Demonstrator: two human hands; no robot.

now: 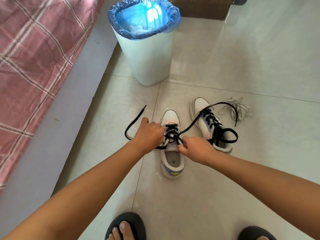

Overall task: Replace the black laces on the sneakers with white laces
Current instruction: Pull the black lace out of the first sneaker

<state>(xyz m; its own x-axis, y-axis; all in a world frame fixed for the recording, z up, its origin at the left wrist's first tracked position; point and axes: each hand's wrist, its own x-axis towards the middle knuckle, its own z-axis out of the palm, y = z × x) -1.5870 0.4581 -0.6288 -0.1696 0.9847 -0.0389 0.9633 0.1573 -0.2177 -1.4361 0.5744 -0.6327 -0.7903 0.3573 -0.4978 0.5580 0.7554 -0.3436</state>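
Two white sneakers stand on the tiled floor. The near sneaker [171, 160] has a black lace [133, 124] partly undone; one loose end trails left across the floor, the other runs up and right over the far sneaker [199, 108]. My left hand [149, 134] grips the near sneaker's left side at the eyelets. My right hand [195, 149] pinches the black lace near the tongue. The far sneaker keeps its black lace [223, 135] threaded, with a loose loop. A bundle of white laces [237, 108] lies on the floor to the right of it.
A white bin [147, 63] with a blue liner stands behind the sneakers. A bed with a pink checked cover [34, 54] runs along the left. A cardboard box [204, 9] sits at the back. My feet in black sandals [126, 226] are at the bottom edge.
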